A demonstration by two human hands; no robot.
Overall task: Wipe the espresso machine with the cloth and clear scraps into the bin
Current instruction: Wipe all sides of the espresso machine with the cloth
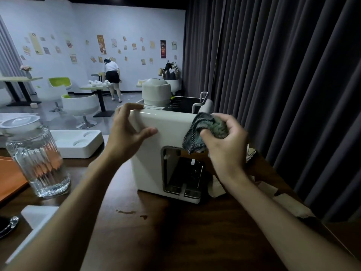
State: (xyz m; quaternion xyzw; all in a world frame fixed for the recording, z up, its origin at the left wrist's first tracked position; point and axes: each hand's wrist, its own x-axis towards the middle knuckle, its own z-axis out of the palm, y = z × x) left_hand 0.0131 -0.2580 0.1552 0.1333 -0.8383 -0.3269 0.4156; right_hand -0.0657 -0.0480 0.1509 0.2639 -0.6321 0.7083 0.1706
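Espresso machine (166, 132), white, on worktop (175, 231); left hand (127, 130) spread open, bracing its top corner; right hand (224, 141) clenched round bunched grey cloth (203, 132), pressing the front for wiping.

White espresso machine (154, 153) stands upright mid-table — grey-green cloth (203, 130), bunched, pressed against its upper right front corner.

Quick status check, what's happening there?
Left hand bracing espresso machine. Right hand gripping cloth at its upper right corner. Glass jar stands clear, left.
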